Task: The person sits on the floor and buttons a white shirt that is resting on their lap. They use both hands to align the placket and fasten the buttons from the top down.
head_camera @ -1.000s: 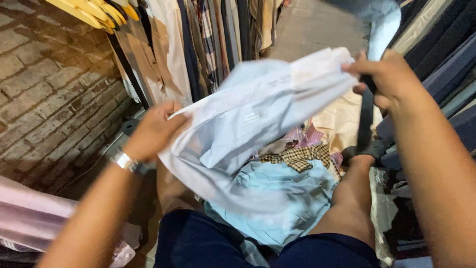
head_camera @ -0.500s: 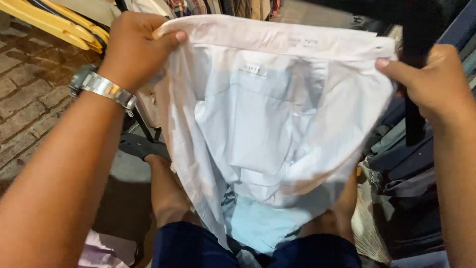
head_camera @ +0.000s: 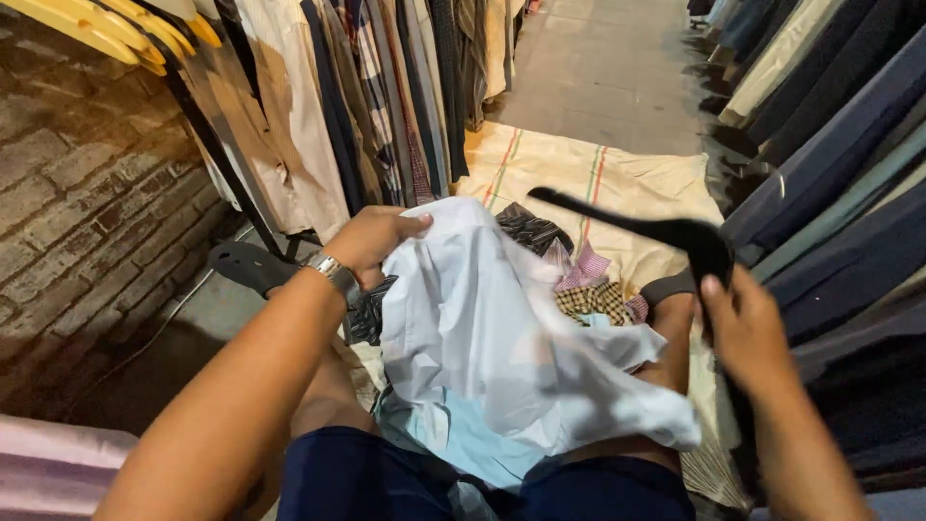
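A white shirt (head_camera: 502,338) hangs bunched over the person's lap, its upper edge pinched between the thumb and curled fingers of the left hand (head_camera: 371,239), its lower folds drooping across the knees and dark blue shorts (head_camera: 386,478). The right hand (head_camera: 748,333) is closed around the lower end of a black hanger (head_camera: 666,236), whose arm reaches out leftward above the shirt without touching it. Under the shirt lies a light blue garment (head_camera: 473,439), and behind it a small heap of clothes (head_camera: 579,280), checked and striped pieces among them, rests on a cream sack with coloured stripes (head_camera: 598,178) spread on the floor. A metal watch (head_camera: 333,275) sits on the left wrist. On the left a rack of hanging shirts (head_camera: 386,96) with yellow hangers (head_camera: 106,24) stands before a brick wall (head_camera: 68,193); on the right a row of dark hanging garments (head_camera: 839,154) crowds close beside the right arm. A bare concrete aisle (head_camera: 608,58) runs between the two rows.
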